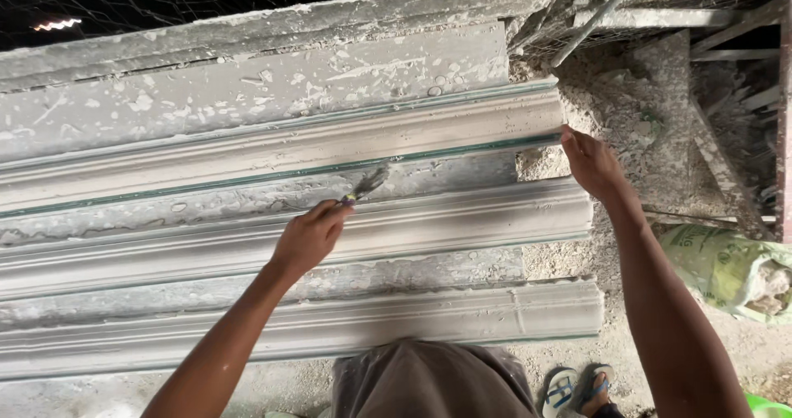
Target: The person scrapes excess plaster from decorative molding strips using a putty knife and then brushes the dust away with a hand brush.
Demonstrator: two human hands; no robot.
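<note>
We see a sandalled foot [587, 389] nearest us, on the dusty ground below the long grey moulding strips. Above it lies the nearest moulding strip [330, 327]. Further up, our left hand [309, 238] has its fingers clamped on a small brush [363, 186], whose bristles touch the third moulding strip [272, 155]. Our right hand [592, 164] rests at that same strip's right end, fingers together against its edge. A green sack [730, 269] lies right of the strips. Beyond the third strip, plaster-spattered boards [247, 80].
</note>
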